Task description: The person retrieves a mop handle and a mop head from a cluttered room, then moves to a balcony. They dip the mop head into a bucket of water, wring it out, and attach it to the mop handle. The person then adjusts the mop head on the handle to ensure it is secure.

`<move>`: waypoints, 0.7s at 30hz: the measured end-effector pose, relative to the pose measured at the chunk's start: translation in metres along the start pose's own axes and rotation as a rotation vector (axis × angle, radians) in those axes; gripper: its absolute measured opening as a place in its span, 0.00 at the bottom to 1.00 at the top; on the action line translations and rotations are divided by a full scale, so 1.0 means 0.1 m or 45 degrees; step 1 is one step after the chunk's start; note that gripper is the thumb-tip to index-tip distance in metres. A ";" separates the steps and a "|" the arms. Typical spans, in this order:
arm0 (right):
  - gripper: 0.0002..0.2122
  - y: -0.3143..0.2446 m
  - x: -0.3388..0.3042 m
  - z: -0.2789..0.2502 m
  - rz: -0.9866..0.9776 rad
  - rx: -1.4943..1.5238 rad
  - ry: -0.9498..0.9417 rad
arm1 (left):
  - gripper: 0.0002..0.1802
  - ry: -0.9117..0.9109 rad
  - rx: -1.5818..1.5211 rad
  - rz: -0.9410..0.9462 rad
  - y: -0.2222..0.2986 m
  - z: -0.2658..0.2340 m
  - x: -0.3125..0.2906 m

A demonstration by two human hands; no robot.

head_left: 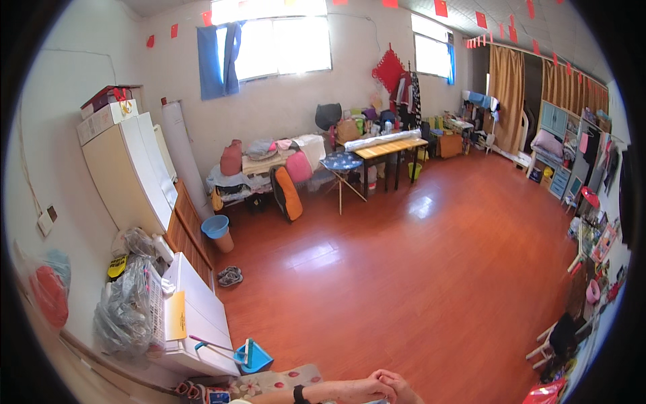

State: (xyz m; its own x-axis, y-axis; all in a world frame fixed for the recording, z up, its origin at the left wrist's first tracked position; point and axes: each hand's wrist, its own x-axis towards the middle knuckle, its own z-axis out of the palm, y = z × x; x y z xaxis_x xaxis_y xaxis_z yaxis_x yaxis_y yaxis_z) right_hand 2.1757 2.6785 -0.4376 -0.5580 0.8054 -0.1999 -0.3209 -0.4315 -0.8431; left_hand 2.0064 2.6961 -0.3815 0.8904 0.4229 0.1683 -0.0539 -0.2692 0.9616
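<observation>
My two hands meet at the bottom edge of the view, clasped together. My left hand (367, 389) comes in from the lower left with a dark band on its wrist. Pressed against it is my right hand (398, 385), fingers curled. Neither hand shows an object in it. Nearest to them are a patterned floor mat (279, 380) and a blue dustpan (254, 357) with its long-handled brush, both to the left on the reddish wooden floor (404, 269).
A white chest appliance (198, 316) with bagged items stands at the left wall, a tall white cupboard (128, 175) behind it. A blue basin (215, 226), a pair of shoes (229, 276), a wooden table (390, 149), a folding stool (342, 163) and shelves (592, 249) line the room's edges.
</observation>
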 end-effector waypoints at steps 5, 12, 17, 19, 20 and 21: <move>0.10 -0.52 1.00 -1.80 0.309 -0.091 -0.014 | 0.09 0.365 -0.008 -0.116 -1.02 -0.57 1.32; 0.13 -1.68 1.80 -2.53 0.039 -0.520 -0.562 | 0.10 0.957 0.104 -0.072 -1.77 -1.08 2.26; 0.16 0.12 2.72 -1.85 0.680 -0.534 -0.686 | 0.15 1.351 -0.082 -0.331 -2.53 -0.63 0.46; 0.20 1.01 2.95 -1.44 0.649 -0.366 -0.754 | 0.13 1.624 0.039 -0.254 -2.93 -0.45 -0.46; 0.22 1.45 3.07 -1.23 0.626 -0.293 -0.776 | 0.15 1.789 0.157 -0.268 -2.99 -0.40 -0.81; 0.24 1.76 3.16 -1.00 0.885 -0.199 -0.767 | 0.17 1.941 0.287 -0.299 -3.04 -0.30 -1.14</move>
State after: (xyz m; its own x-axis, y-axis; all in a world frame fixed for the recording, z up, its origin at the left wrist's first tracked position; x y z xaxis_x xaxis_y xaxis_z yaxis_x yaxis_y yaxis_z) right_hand 2.0189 2.8980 -0.6987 -0.9031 0.0215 -0.4289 0.3161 -0.6428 -0.6978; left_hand 1.9078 2.7555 -0.6864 -0.4219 0.8816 0.2118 0.2068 -0.1339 0.9692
